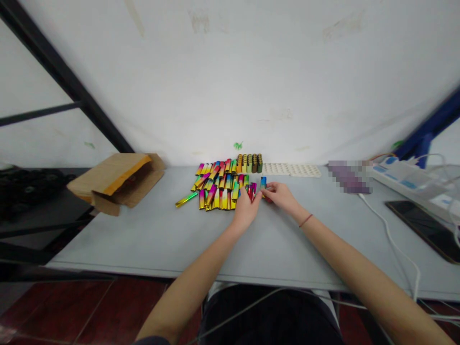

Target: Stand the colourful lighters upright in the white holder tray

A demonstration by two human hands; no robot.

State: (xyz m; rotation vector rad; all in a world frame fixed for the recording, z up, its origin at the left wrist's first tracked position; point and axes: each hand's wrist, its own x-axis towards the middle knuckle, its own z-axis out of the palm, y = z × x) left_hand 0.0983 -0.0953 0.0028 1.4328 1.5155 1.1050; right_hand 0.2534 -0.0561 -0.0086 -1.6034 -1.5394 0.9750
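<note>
Blue-ended cylinder [263, 182] lengthwise toward wall [230, 96]

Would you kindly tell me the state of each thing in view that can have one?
Cardboard box: on its side, flaps open.
Heaped lighter-shaped pieces: lying jumbled.
Green-and-gold piece: lying apart from the heap.
Grouped pieces: standing in rows near the wall.
Left hand: curled around red pieces.
Right hand: pinching a blue-topped piece, roughly upright.
Smartphone: flat, screen dark.
</note>
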